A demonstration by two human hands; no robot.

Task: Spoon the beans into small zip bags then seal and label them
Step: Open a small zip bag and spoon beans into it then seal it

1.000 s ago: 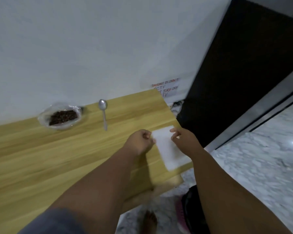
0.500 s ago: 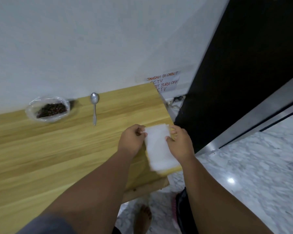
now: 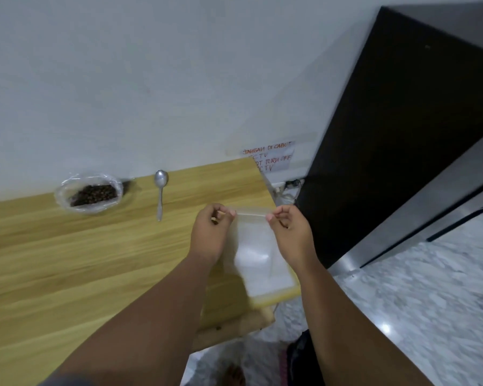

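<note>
A clear zip bag [image 3: 252, 235] hangs above the right end of the wooden table [image 3: 67, 260]. My left hand [image 3: 211, 232] pinches its top left corner and my right hand [image 3: 289, 232] pinches the top right corner. Under it lies a stack of white bags [image 3: 271, 280] at the table's corner. Dark beans sit in an open plastic bag [image 3: 88, 195] at the back by the wall. A metal spoon [image 3: 160, 190] lies to the right of the beans, bowl towards the wall.
The table ends just right of my hands, with marble floor [image 3: 416, 288] beyond and below. A black panel [image 3: 388, 135] stands at the right. A handwritten paper note [image 3: 268, 158] is stuck on the white wall behind the table's end.
Both hands have lifted one bag off the stack and moved apart to its top corners. The view has shifted a little.
</note>
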